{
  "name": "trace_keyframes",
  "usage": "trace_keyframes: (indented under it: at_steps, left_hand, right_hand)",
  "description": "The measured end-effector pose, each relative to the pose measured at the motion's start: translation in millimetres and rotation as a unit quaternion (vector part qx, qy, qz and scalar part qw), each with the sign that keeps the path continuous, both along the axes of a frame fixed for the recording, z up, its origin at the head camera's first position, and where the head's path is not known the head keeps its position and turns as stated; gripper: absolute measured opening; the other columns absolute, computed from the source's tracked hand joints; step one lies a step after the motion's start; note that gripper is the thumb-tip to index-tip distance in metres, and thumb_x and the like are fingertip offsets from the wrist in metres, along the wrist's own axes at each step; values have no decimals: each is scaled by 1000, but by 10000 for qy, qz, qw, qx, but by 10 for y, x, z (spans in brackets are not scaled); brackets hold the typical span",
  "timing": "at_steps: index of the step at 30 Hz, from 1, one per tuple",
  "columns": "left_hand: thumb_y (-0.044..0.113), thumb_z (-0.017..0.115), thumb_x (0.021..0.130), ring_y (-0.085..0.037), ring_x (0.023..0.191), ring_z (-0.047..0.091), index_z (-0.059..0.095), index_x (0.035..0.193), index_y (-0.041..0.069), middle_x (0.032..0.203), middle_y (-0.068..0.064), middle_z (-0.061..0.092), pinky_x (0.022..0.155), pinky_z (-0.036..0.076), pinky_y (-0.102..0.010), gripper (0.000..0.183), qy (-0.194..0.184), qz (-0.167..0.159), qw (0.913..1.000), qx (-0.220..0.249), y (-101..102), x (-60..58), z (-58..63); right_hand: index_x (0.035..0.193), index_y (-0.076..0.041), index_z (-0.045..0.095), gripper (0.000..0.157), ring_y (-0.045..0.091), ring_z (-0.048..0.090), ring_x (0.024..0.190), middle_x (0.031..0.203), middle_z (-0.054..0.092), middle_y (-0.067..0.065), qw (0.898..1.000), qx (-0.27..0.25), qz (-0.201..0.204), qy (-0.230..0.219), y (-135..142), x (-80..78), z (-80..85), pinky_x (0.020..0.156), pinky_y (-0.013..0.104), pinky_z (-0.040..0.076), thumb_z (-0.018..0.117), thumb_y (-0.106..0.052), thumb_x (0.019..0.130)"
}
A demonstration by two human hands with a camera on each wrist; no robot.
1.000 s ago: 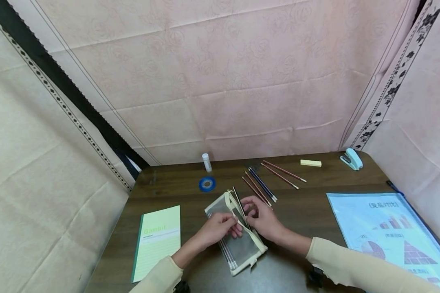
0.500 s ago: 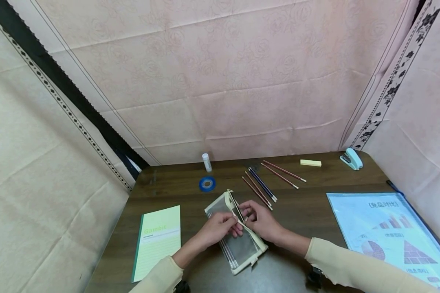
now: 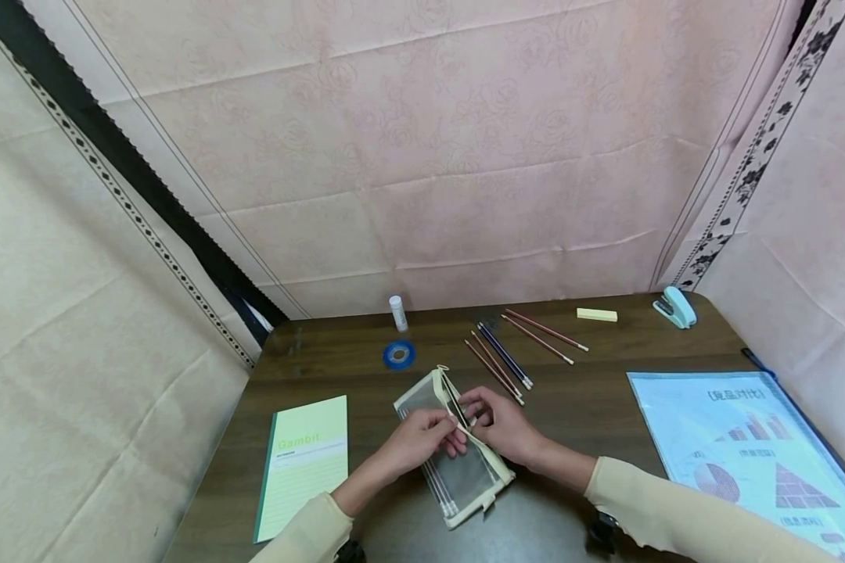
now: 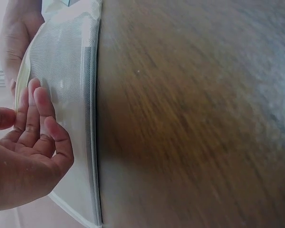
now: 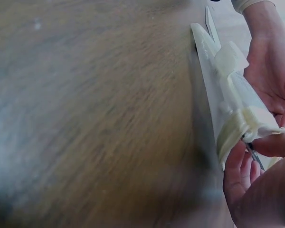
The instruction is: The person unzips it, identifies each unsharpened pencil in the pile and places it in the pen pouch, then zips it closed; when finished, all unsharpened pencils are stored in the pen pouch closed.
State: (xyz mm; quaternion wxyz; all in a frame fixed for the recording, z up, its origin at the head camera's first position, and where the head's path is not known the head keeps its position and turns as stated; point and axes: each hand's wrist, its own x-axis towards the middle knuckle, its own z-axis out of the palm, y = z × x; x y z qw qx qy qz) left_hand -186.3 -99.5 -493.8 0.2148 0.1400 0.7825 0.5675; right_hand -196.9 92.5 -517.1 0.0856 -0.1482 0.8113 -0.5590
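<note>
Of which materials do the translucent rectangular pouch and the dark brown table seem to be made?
Translucent rectangular pouch: probably plastic mesh, slightly glossy; a fine grid shows. Dark brown table: wood or printed laminate, satin; grain streaks and soft reflections show.

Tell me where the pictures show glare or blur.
Head view: mostly sharp, soft grey sheen on the table near the pouch; left wrist view: bluish glare at the right edge; right wrist view: hazy and soft, bluish glare at left.

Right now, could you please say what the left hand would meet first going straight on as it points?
Past the mesh pouch it pinches, the left hand would likely meet the right hand first, though depth is unclear.
</note>
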Motion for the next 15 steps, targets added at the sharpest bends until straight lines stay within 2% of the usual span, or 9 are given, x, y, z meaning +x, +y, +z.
trace_keyframes:
  at_steps: [3,9,15]
  left_hand:
    - [21,47,101,-32,81,70,70,89,0,87,-20,73,76,57,-47,33,-20,-1,10000,16,0,13,13]
    - [22,46,101,-34,83,69,70,92,1,89,-20,73,76,57,-46,33,-117,10,9999,39,-1,19,30]
    - [24,47,101,-28,80,70,70,91,3,87,-16,73,76,58,-43,33,-109,-36,9999,-76,1,9,43]
  right_hand:
    - [120,-6,56,43,18,59,75,102,64,15,9999,-115,7,-66,28,-15,15,59,26,51,67,5,80]
    - [121,-5,54,41,22,60,73,106,60,23,9992,-262,-175,-231,86,-67,95,53,47,54,70,-1,83]
    - [120,-6,54,39,22,61,76,106,59,19,9998,-142,-154,-58,141,-105,158,55,45,56,70,-4,84]
